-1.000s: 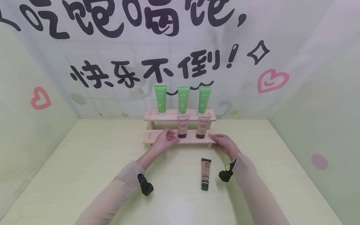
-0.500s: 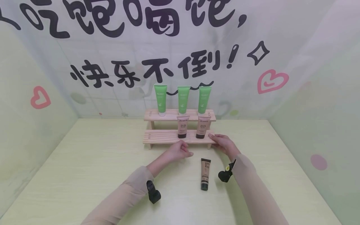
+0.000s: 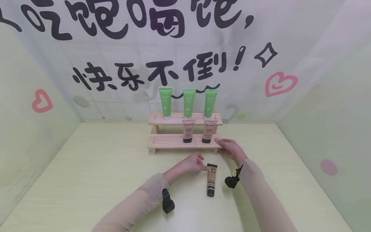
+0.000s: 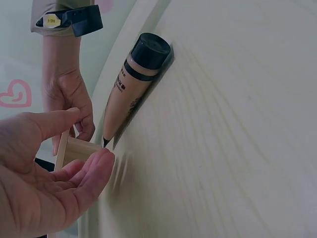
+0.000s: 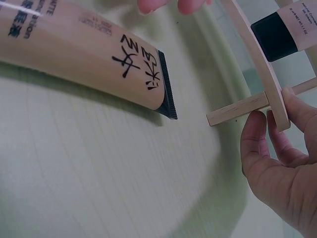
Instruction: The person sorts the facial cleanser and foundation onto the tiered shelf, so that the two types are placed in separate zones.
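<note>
A beige foundation tube (image 3: 211,180) with a dark cap lies on the table, its cap towards me. My left hand (image 3: 193,163) is just left of its crimped end, thumb and fingers apart with nothing between them; whether the fingertips touch the tube I cannot tell. My right hand (image 3: 231,149) pinches the right end of the lower step of a two-step wooden display stand (image 3: 168,141), thumb on top and fingers beneath. Two pink BB cream tubes, one left (image 3: 188,131) and one right (image 3: 208,132), stand cap-down on that step.
Three green tubes stand upright on the stand's upper step: left (image 3: 166,103), middle (image 3: 189,103) and right (image 3: 210,103). A printed wall sheet (image 3: 124,106) rises behind the stand. Side panels border the pale table (image 3: 95,167).
My left hand has left the lower step's front edge and moved right and towards me, to the foundation tube. My right hand has stayed on the stand.
</note>
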`<action>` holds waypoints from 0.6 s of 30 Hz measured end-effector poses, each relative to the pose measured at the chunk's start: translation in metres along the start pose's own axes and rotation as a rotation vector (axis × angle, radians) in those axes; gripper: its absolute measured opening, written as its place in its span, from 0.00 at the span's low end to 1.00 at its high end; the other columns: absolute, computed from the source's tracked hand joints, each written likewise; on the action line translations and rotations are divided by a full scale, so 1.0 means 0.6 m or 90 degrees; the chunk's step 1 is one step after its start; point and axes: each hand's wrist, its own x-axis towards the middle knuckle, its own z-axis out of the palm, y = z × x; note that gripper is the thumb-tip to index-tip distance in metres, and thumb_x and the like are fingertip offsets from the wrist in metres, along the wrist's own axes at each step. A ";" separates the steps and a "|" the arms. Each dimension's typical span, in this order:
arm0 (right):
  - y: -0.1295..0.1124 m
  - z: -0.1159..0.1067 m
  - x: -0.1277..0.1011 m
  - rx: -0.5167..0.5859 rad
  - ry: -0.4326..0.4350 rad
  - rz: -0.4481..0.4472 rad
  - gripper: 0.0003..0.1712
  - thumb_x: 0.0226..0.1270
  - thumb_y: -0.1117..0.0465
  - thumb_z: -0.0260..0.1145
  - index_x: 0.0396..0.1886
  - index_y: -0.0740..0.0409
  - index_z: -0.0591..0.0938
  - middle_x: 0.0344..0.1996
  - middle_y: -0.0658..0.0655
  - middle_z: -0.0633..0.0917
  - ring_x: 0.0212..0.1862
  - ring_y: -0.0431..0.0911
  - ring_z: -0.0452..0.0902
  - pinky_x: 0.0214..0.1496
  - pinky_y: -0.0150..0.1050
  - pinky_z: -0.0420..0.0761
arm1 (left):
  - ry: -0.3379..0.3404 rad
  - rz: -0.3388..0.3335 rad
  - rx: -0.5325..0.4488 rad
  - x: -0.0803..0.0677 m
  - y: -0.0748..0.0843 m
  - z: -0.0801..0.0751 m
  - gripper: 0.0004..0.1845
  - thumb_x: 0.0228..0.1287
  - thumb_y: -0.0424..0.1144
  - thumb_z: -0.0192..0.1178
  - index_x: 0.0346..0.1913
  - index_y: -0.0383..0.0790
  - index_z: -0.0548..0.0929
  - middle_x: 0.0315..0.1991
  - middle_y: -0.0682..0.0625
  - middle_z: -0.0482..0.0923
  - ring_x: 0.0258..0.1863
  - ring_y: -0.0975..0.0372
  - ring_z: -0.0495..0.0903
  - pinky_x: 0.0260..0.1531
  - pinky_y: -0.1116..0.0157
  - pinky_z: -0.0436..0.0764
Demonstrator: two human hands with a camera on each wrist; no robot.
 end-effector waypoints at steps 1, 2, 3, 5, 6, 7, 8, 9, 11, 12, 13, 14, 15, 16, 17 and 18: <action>0.000 0.000 0.000 -0.001 0.000 -0.001 0.35 0.68 0.53 0.53 0.64 0.73 0.59 0.55 0.65 0.73 0.46 0.42 0.74 0.66 0.43 0.68 | 0.001 0.000 0.004 0.001 0.001 0.003 0.27 0.53 0.42 0.65 0.52 0.33 0.68 0.36 0.45 0.79 0.29 0.58 0.79 0.30 0.65 0.79; 0.001 0.000 0.001 -0.002 0.002 -0.001 0.34 0.68 0.53 0.54 0.64 0.73 0.60 0.53 0.63 0.74 0.45 0.41 0.74 0.66 0.43 0.68 | 0.001 -0.001 0.007 0.002 0.002 0.006 0.27 0.54 0.42 0.65 0.52 0.33 0.68 0.36 0.46 0.79 0.29 0.59 0.78 0.29 0.65 0.78; 0.001 0.000 0.001 -0.005 0.002 -0.002 0.34 0.68 0.53 0.54 0.64 0.73 0.60 0.51 0.62 0.74 0.44 0.40 0.74 0.66 0.43 0.69 | 0.000 -0.003 0.013 0.003 0.002 0.009 0.27 0.53 0.42 0.65 0.52 0.33 0.68 0.35 0.46 0.79 0.28 0.59 0.78 0.29 0.66 0.78; 0.001 0.000 0.001 -0.008 -0.002 -0.003 0.34 0.68 0.53 0.53 0.64 0.73 0.60 0.50 0.61 0.75 0.42 0.39 0.74 0.66 0.43 0.69 | -0.004 -0.009 0.023 0.005 0.003 0.016 0.27 0.53 0.42 0.65 0.51 0.33 0.68 0.33 0.47 0.78 0.27 0.61 0.76 0.27 0.67 0.76; 0.001 0.000 0.002 -0.007 -0.002 -0.002 0.34 0.68 0.52 0.54 0.64 0.73 0.60 0.50 0.60 0.75 0.42 0.39 0.74 0.65 0.43 0.69 | -0.006 -0.011 0.030 0.005 0.004 0.019 0.27 0.52 0.42 0.65 0.51 0.32 0.68 0.32 0.47 0.78 0.26 0.61 0.76 0.26 0.67 0.75; 0.001 0.000 0.002 -0.007 -0.002 -0.002 0.34 0.68 0.52 0.54 0.64 0.73 0.60 0.50 0.61 0.75 0.42 0.39 0.74 0.65 0.42 0.69 | -0.008 -0.013 0.036 0.005 0.005 0.022 0.27 0.52 0.42 0.65 0.50 0.32 0.68 0.31 0.47 0.78 0.25 0.61 0.75 0.25 0.68 0.74; 0.001 0.001 0.001 -0.007 -0.006 -0.003 0.35 0.68 0.52 0.54 0.64 0.73 0.60 0.50 0.61 0.75 0.42 0.39 0.74 0.65 0.43 0.69 | -0.011 -0.015 0.046 0.006 0.006 0.025 0.27 0.52 0.42 0.65 0.51 0.32 0.68 0.30 0.47 0.77 0.25 0.61 0.74 0.25 0.68 0.74; 0.001 0.001 0.001 -0.007 -0.008 -0.004 0.35 0.68 0.52 0.54 0.64 0.73 0.60 0.50 0.61 0.75 0.42 0.39 0.74 0.65 0.43 0.69 | -0.010 -0.016 0.057 0.005 0.007 0.028 0.27 0.51 0.42 0.66 0.51 0.31 0.68 0.29 0.47 0.77 0.25 0.61 0.74 0.25 0.68 0.73; 0.001 0.001 0.000 -0.004 -0.010 -0.006 0.35 0.68 0.52 0.54 0.64 0.73 0.60 0.51 0.61 0.75 0.42 0.39 0.74 0.65 0.43 0.69 | -0.008 -0.015 0.084 0.004 0.010 0.033 0.28 0.51 0.43 0.66 0.51 0.30 0.69 0.30 0.46 0.77 0.26 0.61 0.73 0.26 0.68 0.73; 0.001 0.001 0.000 -0.003 -0.010 -0.006 0.34 0.68 0.52 0.54 0.64 0.73 0.60 0.51 0.62 0.75 0.42 0.39 0.74 0.66 0.43 0.69 | -0.006 -0.016 0.096 0.004 0.011 0.035 0.29 0.50 0.43 0.66 0.50 0.29 0.70 0.30 0.46 0.76 0.26 0.61 0.73 0.26 0.68 0.73; 0.001 0.000 -0.001 -0.004 -0.011 -0.007 0.35 0.68 0.52 0.54 0.64 0.73 0.60 0.52 0.63 0.74 0.43 0.39 0.75 0.66 0.43 0.69 | -0.003 -0.016 0.107 0.003 0.013 0.037 0.29 0.50 0.44 0.67 0.50 0.29 0.70 0.30 0.46 0.76 0.27 0.61 0.72 0.26 0.68 0.72; 0.001 0.000 -0.001 -0.005 -0.012 -0.008 0.35 0.68 0.52 0.53 0.64 0.73 0.59 0.54 0.64 0.74 0.44 0.40 0.75 0.66 0.43 0.68 | 0.001 -0.016 0.116 0.002 0.015 0.039 0.29 0.49 0.44 0.67 0.48 0.29 0.71 0.30 0.46 0.75 0.27 0.61 0.72 0.25 0.68 0.72; 0.000 0.000 -0.001 -0.005 -0.011 -0.006 0.34 0.69 0.52 0.53 0.64 0.73 0.59 0.55 0.65 0.73 0.45 0.41 0.74 0.66 0.43 0.68 | 0.005 -0.018 0.118 0.001 0.017 0.041 0.28 0.48 0.45 0.68 0.46 0.29 0.71 0.29 0.47 0.74 0.27 0.60 0.71 0.24 0.68 0.71; 0.000 -0.001 -0.001 -0.003 -0.013 -0.006 0.35 0.69 0.52 0.53 0.65 0.73 0.59 0.57 0.67 0.71 0.47 0.42 0.74 0.67 0.43 0.68 | 0.007 -0.019 0.116 0.000 0.018 0.043 0.26 0.47 0.44 0.68 0.43 0.30 0.71 0.28 0.47 0.73 0.26 0.60 0.70 0.22 0.68 0.70; 0.000 -0.001 -0.001 -0.002 -0.014 -0.006 0.35 0.69 0.52 0.52 0.65 0.73 0.58 0.59 0.68 0.70 0.49 0.44 0.74 0.67 0.43 0.67 | 0.008 -0.019 0.116 0.000 0.020 0.044 0.25 0.47 0.44 0.69 0.40 0.31 0.71 0.27 0.48 0.72 0.24 0.61 0.69 0.21 0.68 0.68; 0.000 -0.001 0.000 0.000 -0.016 -0.005 0.35 0.69 0.52 0.52 0.65 0.73 0.58 0.60 0.69 0.69 0.52 0.46 0.73 0.67 0.44 0.67 | 0.008 -0.021 0.113 -0.001 0.021 0.046 0.23 0.46 0.44 0.69 0.37 0.33 0.71 0.25 0.49 0.71 0.23 0.61 0.68 0.19 0.69 0.67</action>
